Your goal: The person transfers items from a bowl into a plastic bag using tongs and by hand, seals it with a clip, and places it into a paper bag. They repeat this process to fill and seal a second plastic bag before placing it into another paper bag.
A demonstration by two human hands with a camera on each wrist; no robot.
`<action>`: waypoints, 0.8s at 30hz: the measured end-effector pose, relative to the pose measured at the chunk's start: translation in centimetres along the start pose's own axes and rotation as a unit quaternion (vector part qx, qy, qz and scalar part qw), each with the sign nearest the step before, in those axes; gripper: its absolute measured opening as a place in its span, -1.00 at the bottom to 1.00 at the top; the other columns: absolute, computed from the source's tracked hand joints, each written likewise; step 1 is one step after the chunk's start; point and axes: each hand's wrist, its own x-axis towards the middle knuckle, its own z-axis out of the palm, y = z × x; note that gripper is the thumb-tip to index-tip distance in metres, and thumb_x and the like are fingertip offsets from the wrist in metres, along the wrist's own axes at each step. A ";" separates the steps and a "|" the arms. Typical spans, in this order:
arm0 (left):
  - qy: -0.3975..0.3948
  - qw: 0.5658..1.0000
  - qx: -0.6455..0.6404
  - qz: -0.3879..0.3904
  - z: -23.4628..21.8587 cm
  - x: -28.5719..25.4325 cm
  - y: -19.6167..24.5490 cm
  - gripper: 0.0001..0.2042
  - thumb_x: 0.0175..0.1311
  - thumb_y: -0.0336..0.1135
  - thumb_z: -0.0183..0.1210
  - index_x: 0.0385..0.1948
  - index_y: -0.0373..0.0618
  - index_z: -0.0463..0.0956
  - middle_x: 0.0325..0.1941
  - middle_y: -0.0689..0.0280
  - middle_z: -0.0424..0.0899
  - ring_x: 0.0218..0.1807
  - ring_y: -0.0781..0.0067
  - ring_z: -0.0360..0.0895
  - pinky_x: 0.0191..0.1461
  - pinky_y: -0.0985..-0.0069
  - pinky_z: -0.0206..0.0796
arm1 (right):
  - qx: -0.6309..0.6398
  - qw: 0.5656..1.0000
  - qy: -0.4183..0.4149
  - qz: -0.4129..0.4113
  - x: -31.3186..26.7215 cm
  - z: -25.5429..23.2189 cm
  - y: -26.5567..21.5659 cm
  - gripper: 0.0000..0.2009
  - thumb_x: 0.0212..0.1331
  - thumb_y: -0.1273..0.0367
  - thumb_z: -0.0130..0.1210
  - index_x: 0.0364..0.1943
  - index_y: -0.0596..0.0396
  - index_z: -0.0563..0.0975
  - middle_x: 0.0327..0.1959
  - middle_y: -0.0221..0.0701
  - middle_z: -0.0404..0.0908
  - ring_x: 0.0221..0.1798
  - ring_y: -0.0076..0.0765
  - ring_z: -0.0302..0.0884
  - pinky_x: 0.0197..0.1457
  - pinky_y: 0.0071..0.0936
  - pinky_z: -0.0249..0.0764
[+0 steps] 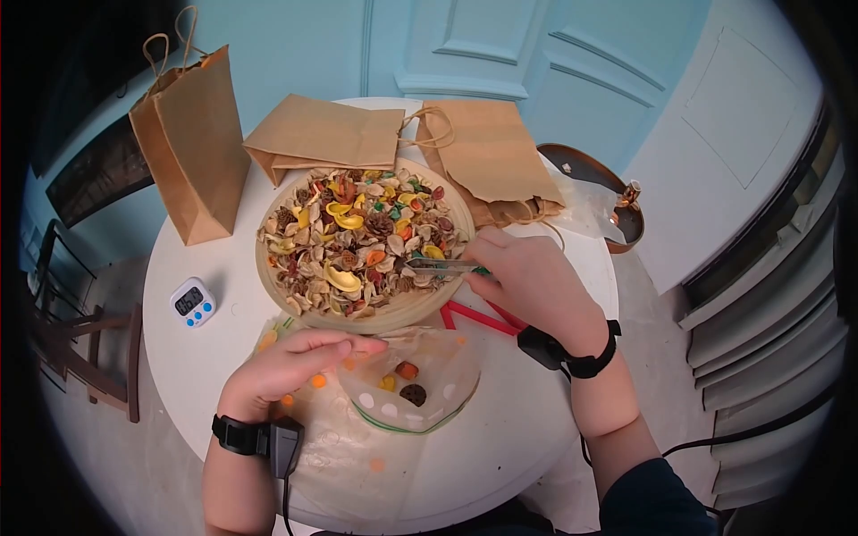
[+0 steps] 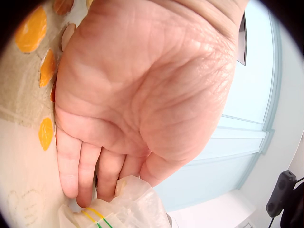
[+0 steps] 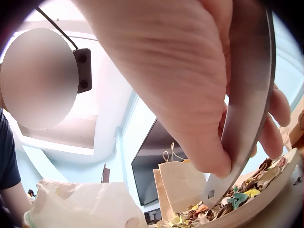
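Note:
A round shallow bowl holds dried petals, cones and coloured pieces. My right hand grips metal tongs, whose tips reach into the petals at the bowl's right side. In the right wrist view, my thumb presses the broad metal arm of the tongs. Left of the tongs, my left hand lies palm up with straight fingers at the mouth of a translucent plastic bag. The bag covers its fingertips in the left wrist view. Several pieces, including a dark round one, show in the bag.
A paper bag stands back left; two more, one behind the bowl and one at right, lie flat. A timer sits left. Red ribbon lies beside the bowl, a brown tray at the back right.

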 end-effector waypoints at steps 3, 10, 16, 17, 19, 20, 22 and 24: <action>0.001 1.000 -0.002 -0.002 0.0 0.0 0.0 -0.65 0.41 -0.27 -0.09 0.05 -0.36 0.46 0.11 0.19 0.55 0.20 0.40 0.42 0.30 0.54 0.15 | -0.004 1.000 0.022 0.005 -0.1 -0.1 0.3 -0.79 0.02 0.35 0.16 -0.29 0.12 0.47 -0.39 -0.33 0.45 -0.37 -0.16 0.52 -0.34 -0.31 0.45; 0.001 1.000 0.013 0.004 0.0 -0.2 0.1 -0.66 0.40 -0.25 -0.07 0.05 -0.23 0.50 0.10 0.27 0.57 0.17 0.48 0.42 0.30 0.58 0.12 | 0.178 0.984 -0.009 0.001 -0.9 -3.4 -0.5 -0.81 0.00 0.40 0.19 -0.28 0.08 0.51 -0.35 -0.36 0.52 -0.37 -0.22 0.54 -0.32 -0.42 0.47; -0.002 1.000 -0.001 -0.004 0.0 -0.1 0.1 -0.66 0.40 -0.24 -0.07 0.05 -0.25 0.50 0.11 0.26 0.56 0.18 0.48 0.42 0.30 0.57 0.11 | 0.272 0.948 -0.163 0.025 -1.3 -5.0 -1.3 -0.80 -0.01 0.40 0.21 -0.26 0.09 0.54 -0.31 -0.35 0.55 -0.32 -0.35 0.59 -0.27 -0.50 0.52; -0.002 1.000 0.004 -0.001 0.0 -0.1 0.2 -0.66 0.40 -0.24 -0.07 0.06 -0.24 0.49 0.11 0.26 0.56 0.18 0.48 0.42 0.30 0.58 0.12 | 0.258 0.960 -0.107 0.037 -1.3 -4.7 -1.0 -0.80 -0.01 0.40 0.22 -0.27 0.09 0.54 -0.33 -0.34 0.54 -0.34 -0.33 0.58 -0.27 -0.48 0.51; -0.002 1.000 0.009 0.001 0.0 -0.1 0.1 -0.66 0.40 -0.24 -0.07 0.06 -0.24 0.49 0.11 0.27 0.56 0.18 0.48 0.42 0.29 0.58 0.12 | 0.241 0.968 -0.050 0.049 -1.3 -3.9 -0.1 -0.79 -0.02 0.39 0.22 -0.27 0.09 0.54 -0.35 -0.34 0.53 -0.35 -0.31 0.57 -0.28 -0.46 0.50; -0.001 1.000 0.005 -0.001 -0.1 -0.1 0.0 -0.66 0.40 -0.24 -0.07 0.06 -0.24 0.49 0.11 0.27 0.56 0.18 0.49 0.42 0.29 0.58 0.12 | 0.174 0.982 -0.035 0.066 -1.1 -3.5 0.5 -0.79 -0.03 0.38 0.23 -0.27 0.09 0.54 -0.36 -0.33 0.52 -0.36 -0.27 0.55 -0.28 -0.43 0.49; 0.000 1.000 0.002 -0.003 -0.1 -0.1 -0.2 -0.66 0.40 -0.24 -0.07 0.06 -0.23 0.49 0.11 0.27 0.56 0.18 0.49 0.42 0.29 0.59 0.12 | 0.106 0.991 -0.019 0.082 -1.0 -3.0 1.2 -0.78 -0.04 0.37 0.23 -0.28 0.10 0.54 -0.37 -0.32 0.51 -0.37 -0.22 0.54 -0.28 -0.40 0.47; -0.001 1.000 0.013 0.000 -0.2 0.0 -0.2 -0.65 0.40 -0.24 -0.08 0.06 -0.23 0.50 0.11 0.28 0.57 0.17 0.50 0.42 0.28 0.59 0.12 | 0.091 0.992 -0.046 0.071 -1.0 -2.7 1.5 -0.76 -0.06 0.34 0.22 -0.28 0.10 0.54 -0.36 -0.30 0.50 -0.37 -0.14 0.51 -0.27 -0.34 0.44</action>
